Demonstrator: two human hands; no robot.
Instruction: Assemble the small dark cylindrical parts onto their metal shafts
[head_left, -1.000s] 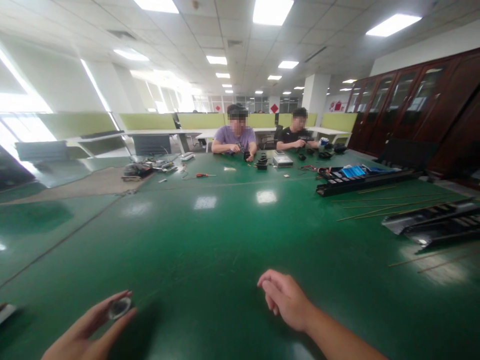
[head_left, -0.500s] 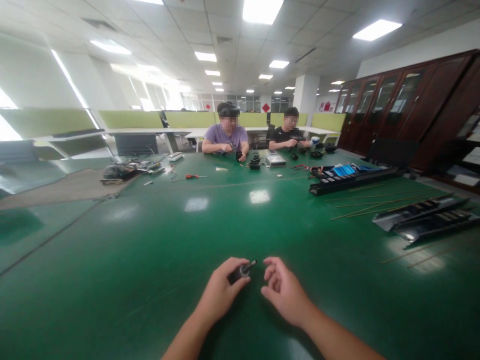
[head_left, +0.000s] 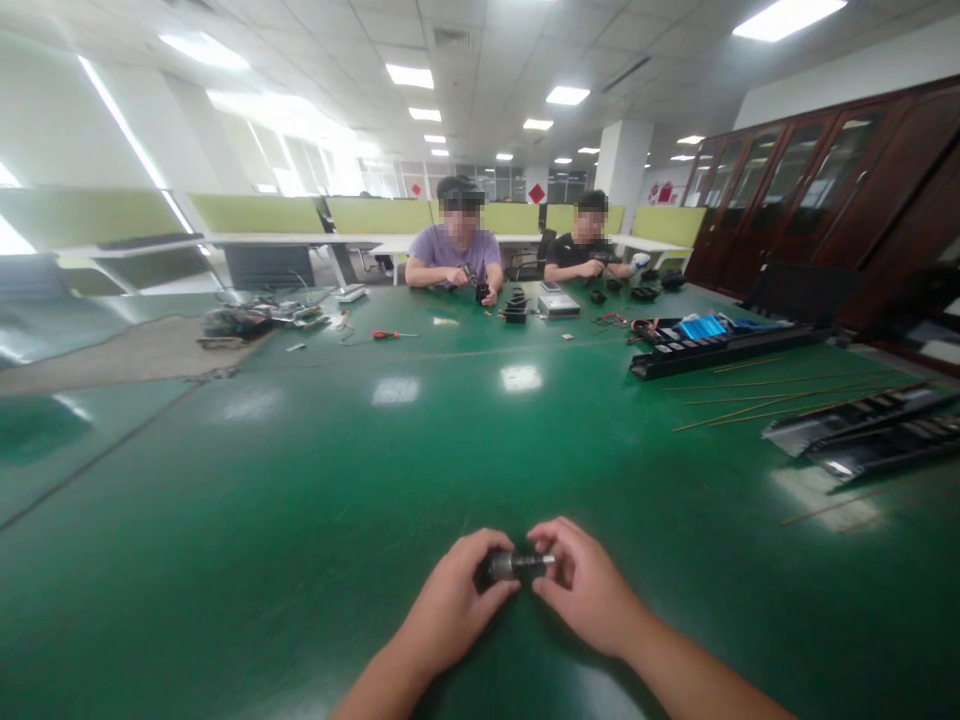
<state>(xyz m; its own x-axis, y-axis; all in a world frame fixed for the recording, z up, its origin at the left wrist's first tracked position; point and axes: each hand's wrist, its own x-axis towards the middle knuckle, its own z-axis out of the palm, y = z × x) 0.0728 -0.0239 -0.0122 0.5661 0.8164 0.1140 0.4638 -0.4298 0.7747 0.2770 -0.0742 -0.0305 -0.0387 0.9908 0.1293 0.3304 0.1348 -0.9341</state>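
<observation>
Low in the middle of the view, my left hand (head_left: 469, 595) is closed round a dark cylinder with a thin shaft (head_left: 504, 567). It looks like a small motor, though its rear end is hidden in my palm. The shaft points right, with a light-coloured tip. Curved around that tip is my right hand (head_left: 581, 590), its thumb and fingers apart on either side. Whether a fingertip touches the shaft, I cannot tell. Both hands are just above the green tabletop (head_left: 300, 520).
Across the table sit two people (head_left: 454, 255), handling dark parts. An orange screwdriver (head_left: 388, 335) lies toward the far side. At the right are black metal channels (head_left: 697, 350) and thin rods (head_left: 772, 402). Tangled parts (head_left: 251, 315) sit on a brown sheet (head_left: 142, 355) at the far left.
The cylinder has turned so its shaft points right instead of up toward the far right. My left hand has shifted right, and the shaft tip now sits between my right fingers. The view has tilted slightly.
</observation>
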